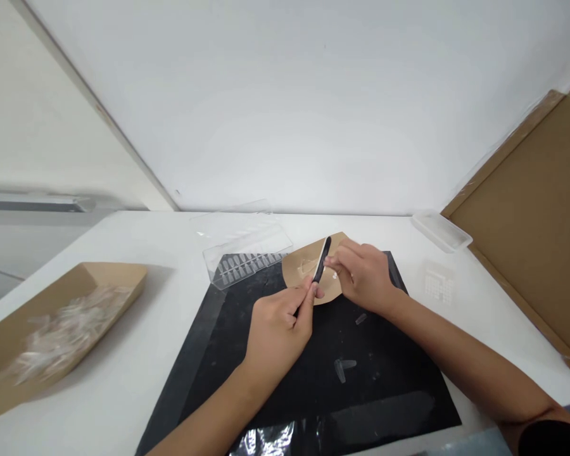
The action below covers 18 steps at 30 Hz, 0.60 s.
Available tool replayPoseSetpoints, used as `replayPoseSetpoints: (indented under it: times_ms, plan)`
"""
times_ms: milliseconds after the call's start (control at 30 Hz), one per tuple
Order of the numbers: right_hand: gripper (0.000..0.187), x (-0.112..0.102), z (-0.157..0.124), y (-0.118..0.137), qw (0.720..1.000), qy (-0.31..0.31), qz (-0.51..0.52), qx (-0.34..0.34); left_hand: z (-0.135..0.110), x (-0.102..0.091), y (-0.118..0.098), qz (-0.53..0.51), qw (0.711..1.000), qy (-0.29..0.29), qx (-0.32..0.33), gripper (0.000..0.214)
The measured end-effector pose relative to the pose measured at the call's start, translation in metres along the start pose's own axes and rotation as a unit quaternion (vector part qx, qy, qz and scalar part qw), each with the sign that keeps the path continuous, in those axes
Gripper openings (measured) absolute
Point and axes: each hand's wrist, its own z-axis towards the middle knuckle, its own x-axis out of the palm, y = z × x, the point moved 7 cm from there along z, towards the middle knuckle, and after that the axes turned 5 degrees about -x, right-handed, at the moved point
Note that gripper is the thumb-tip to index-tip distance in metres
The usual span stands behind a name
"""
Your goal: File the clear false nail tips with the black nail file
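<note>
My left hand [278, 326] is closed on the lower end of a nail file [322, 259], black-faced with a white edge, which points up and away. My right hand [365, 273] pinches close against the file's right side; anything between those fingertips is too small to make out. Under both hands lies a small brown paper tray [294, 271] with a few clear bits in it. Loose clear nail tips [344, 368] rest on the black mat [289, 392], with another small clear piece [361, 318] nearer my right wrist.
A clear plastic case [240, 269] with rows of nail tips lies at the mat's back left corner. On the left stands a brown tray [118, 272] heaped with clear pieces. A translucent box [441, 231] sits back right, beside a cardboard panel [536, 228]. A wall closes off the back.
</note>
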Motion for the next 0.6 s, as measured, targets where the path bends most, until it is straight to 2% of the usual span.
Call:
replayPoseSetpoints:
  times_ms: [100, 233, 367, 500, 600]
  plan:
    - [0.029, 0.005, -0.001, 0.005, 0.999, 0.026, 0.022, -0.032, 0.000, 0.001, 0.000, -0.001, 1.000, 0.002, 0.010, 0.030]
    - [0.028, -0.003, 0.001, -0.005, 0.999, -0.011, 0.023, 0.027, -0.002, 0.000, -0.002, -0.008, 1.000, -0.002, 0.007, 0.027]
    - [0.029, -0.004, 0.004, 0.000, 1.000, 0.014, 0.025, -0.010, -0.002, 0.001, -0.004, -0.011, 1.000, 0.007, 0.008, 0.030]
    - [0.027, -0.009, 0.004, -0.003, 1.000, -0.006, 0.008, 0.014, -0.002, 0.001, -0.003, -0.006, 1.000, 0.008, 0.005, 0.027]
    - [0.027, -0.004, 0.004, 0.003, 0.999, 0.023, 0.026, -0.025, -0.001, 0.001, -0.003, -0.004, 1.000, 0.010, 0.008, 0.029]
